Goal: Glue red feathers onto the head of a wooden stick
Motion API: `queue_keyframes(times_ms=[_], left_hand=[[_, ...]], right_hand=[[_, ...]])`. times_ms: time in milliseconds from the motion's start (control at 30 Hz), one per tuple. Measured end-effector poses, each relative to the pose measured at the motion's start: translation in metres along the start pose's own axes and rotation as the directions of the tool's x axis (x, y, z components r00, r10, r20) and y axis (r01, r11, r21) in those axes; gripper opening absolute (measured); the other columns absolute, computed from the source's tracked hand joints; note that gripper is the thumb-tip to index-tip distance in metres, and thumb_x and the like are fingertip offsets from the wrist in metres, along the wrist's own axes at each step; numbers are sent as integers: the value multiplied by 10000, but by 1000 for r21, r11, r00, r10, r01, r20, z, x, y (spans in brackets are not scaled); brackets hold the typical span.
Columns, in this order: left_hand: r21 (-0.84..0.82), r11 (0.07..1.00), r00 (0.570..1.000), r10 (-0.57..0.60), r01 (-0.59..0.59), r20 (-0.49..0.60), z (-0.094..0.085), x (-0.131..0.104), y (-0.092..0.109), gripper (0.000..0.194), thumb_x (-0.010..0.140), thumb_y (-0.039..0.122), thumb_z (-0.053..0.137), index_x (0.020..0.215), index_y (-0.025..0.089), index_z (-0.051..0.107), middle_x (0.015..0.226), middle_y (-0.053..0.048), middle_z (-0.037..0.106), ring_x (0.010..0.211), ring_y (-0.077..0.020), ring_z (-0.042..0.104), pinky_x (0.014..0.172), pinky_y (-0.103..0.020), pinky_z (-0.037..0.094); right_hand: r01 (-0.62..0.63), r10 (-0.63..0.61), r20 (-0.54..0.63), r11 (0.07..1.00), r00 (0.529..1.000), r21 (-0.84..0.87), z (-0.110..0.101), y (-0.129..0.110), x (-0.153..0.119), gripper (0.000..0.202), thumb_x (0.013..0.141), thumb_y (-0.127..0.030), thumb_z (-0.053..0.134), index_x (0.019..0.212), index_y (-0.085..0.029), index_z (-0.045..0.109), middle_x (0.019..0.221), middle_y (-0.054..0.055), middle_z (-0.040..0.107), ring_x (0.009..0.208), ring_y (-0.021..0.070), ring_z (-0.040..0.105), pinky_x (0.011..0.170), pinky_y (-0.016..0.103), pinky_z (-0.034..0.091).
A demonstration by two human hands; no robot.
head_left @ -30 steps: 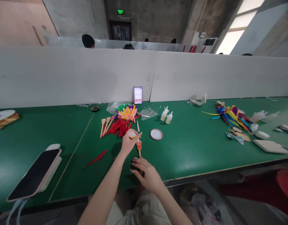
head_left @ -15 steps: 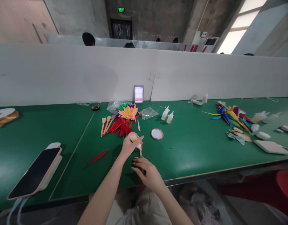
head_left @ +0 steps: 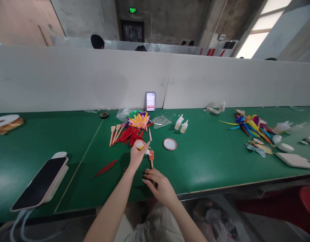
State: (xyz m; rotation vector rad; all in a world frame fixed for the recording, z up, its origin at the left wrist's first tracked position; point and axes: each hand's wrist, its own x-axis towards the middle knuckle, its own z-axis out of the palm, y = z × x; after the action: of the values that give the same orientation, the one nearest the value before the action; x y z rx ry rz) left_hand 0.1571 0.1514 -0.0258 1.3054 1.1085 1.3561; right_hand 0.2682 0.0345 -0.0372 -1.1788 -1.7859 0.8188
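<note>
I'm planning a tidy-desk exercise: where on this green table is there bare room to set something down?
One broad bare patch runs from the round lid to the multicoloured feathers on the right. Another lies between the ribbon roll and wooden sticks. The middle is crowded: red feathers, sticks and the left hand sit close together.

Seeing plain green across the table point(head_left: 207, 151), red through the lower feathers point(head_left: 131, 135), then yellow, pink, green and purple up in the fanned feathers point(head_left: 139, 120)! Now catching what looks like orange-red, rather blurred, on the paddle stick point(head_left: 151, 155).
</note>
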Motion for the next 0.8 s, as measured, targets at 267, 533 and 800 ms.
queue_keyframes(times_ms=[267, 533, 800], left_hand=[[-45, 998, 999, -48, 49, 17, -1, 1, 1, 229, 673, 340, 663, 715, 189, 497, 592, 15, 647, 528, -128, 613, 479, -201, 441], [-57, 992, 993, -107, 110, 57, -2, 0, -4, 245, 678, 372, 656, 743, 192, 503, 631, 0, 666, 525, -136, 611, 449, -200, 420], [-15, 992, 992, -125, 125, -2, -2, 2, -3, 287, 663, 420, 661, 688, 192, 489, 560, 5, 645, 467, -127, 588, 433, -206, 405]], right_hand=[[8, -8, 2, 1000, 1000, -8, 2, 1, -1, 211, 855, -302, 547, 968, -207, 697, 1061, 75, 669, 1043, 199, 585, 1015, 395, 394], [35, -36, -4, 998, 999, -46, 4, 1, -2, 202, 849, -286, 562, 967, -181, 689, 1061, 77, 666, 1046, 187, 584, 1042, 361, 367], [44, -44, -9, 997, 999, -64, 4, 1, -3, 207, 839, -295, 580, 966, -173, 688, 1070, 84, 664, 1044, 190, 586, 1027, 352, 385]])
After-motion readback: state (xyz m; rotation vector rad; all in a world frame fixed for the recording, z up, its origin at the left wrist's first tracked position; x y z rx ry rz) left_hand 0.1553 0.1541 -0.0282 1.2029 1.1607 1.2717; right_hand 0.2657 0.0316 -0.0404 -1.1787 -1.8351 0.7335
